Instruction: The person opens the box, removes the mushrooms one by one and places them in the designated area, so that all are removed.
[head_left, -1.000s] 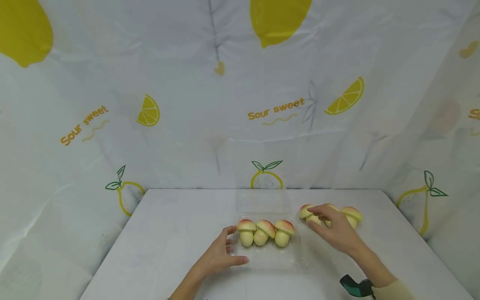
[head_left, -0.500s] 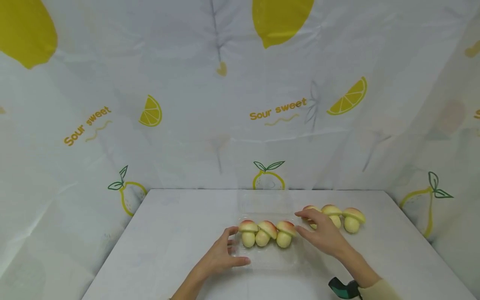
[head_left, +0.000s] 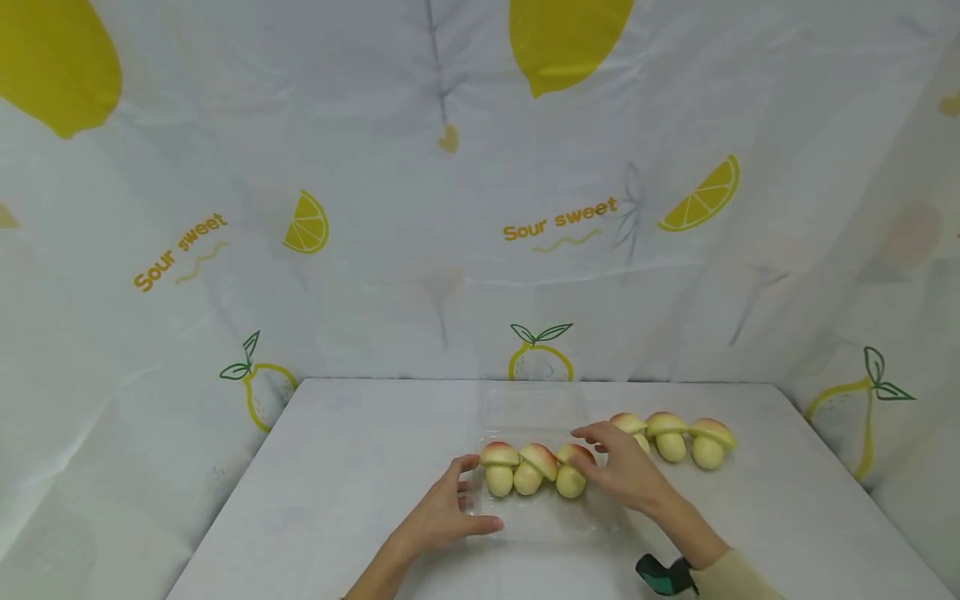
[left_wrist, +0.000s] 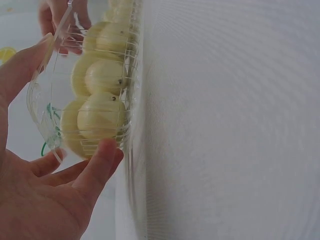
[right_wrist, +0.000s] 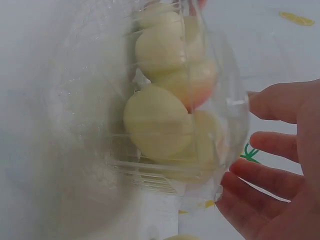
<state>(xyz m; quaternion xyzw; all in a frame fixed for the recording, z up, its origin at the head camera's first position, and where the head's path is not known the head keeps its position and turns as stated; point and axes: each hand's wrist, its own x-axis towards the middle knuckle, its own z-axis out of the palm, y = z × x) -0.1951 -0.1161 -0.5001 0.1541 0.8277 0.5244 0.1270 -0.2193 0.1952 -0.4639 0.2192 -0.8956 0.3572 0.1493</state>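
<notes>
Fingers of the left hand curl around the left end of the clear box, thumb along its near side; the left wrist view shows the thumb and fingertips pinching the ribbed plastic wall. The right hand reaches to the box's right end with its fingers loosely spread; in the right wrist view the fingertips lie against the plastic rim, though whether they actually grip it cannot be told.

Inside the box, three mushrooms stand in a row along its far side, pale stems down, pink and yellow caps up, each touching the next. The rightmost one sits partly behind the right hand's fingers. The box's open lid lies flat beyond them, toward the far edge of the table.

Just right of the box, three more mushrooms stand in a second row on the bare table, nearer its right edge and far side; the leftmost of these is partly hidden by the right hand. A dark green band wraps the right wrist, at the end of a beige sleeve. A lemon-print curtain hangs behind and beside the table.
</notes>
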